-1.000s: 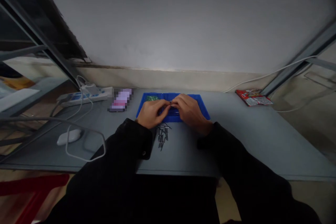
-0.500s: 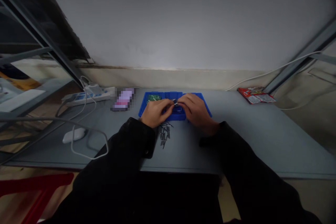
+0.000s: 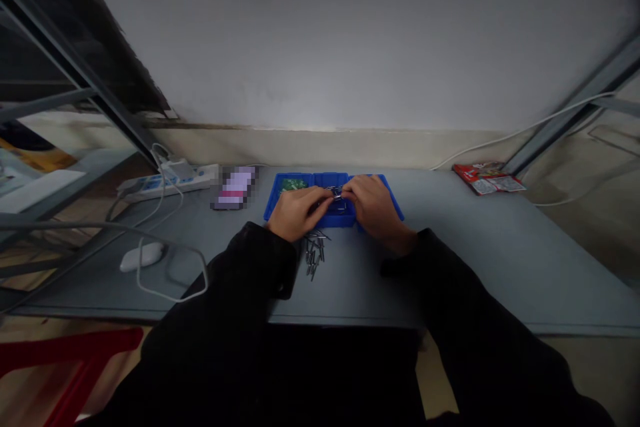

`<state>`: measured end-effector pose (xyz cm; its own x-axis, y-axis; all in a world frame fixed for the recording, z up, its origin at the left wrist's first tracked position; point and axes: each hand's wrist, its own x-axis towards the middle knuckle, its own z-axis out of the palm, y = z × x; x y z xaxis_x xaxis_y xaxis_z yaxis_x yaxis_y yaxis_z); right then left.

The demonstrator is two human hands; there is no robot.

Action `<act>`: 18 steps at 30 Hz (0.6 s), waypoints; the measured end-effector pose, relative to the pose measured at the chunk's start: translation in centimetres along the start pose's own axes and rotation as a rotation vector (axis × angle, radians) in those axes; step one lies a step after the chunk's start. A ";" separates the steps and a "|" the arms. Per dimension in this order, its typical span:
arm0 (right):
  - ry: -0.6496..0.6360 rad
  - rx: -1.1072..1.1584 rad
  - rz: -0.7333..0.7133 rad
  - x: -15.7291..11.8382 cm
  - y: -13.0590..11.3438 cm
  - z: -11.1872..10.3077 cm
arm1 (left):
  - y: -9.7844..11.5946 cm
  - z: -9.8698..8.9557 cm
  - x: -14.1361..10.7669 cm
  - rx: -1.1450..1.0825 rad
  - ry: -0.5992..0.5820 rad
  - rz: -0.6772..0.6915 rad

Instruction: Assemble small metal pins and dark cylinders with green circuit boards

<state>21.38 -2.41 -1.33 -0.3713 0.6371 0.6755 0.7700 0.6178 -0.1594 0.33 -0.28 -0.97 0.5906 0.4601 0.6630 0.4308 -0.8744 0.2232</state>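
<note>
Over the middle of a blue compartment box [image 3: 345, 220], my left hand [image 3: 299, 211] and my right hand [image 3: 373, 208] meet fingertip to fingertip. Both pinch a small shiny metal piece [image 3: 337, 193] between them; its exact shape is too small to tell. The box's left compartment holds green pieces [image 3: 293, 184], partly behind my left hand. More metal lies in the middle compartment beneath my fingers. On the table in front of the box is a loose pile of slim metal pieces [image 3: 314, 255]. My right hand covers much of the right compartment.
A pixelated phone [image 3: 237, 187] and a power strip [image 3: 170, 181] lie on the left of the grey table [image 3: 480, 267]. Nearer is a white case [image 3: 142, 257] beside a looped cable [image 3: 173, 299]. A red packet [image 3: 489, 179] rests at the back right.
My fingers have shifted slightly around the metal piece, and more of it shows between them. The view has moved a little; the hands stay over the box.
</note>
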 end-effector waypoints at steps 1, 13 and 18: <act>0.007 0.005 -0.003 0.0 0.0 0.0 | 0.0 0.0 0.0 -0.003 0.008 0.000; 0.058 0.040 -0.012 -0.1 0.1 0.1 | 0.0 -0.2 0.0 -0.006 0.011 -0.013; 0.074 0.039 -0.013 0.0 0.1 -0.1 | 0.1 -0.3 0.0 -0.003 0.023 -0.011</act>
<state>21.52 -2.44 -1.29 -0.3407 0.5936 0.7291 0.7438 0.6445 -0.1771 0.15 -0.37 -0.70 0.5699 0.4666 0.6764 0.4352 -0.8696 0.2332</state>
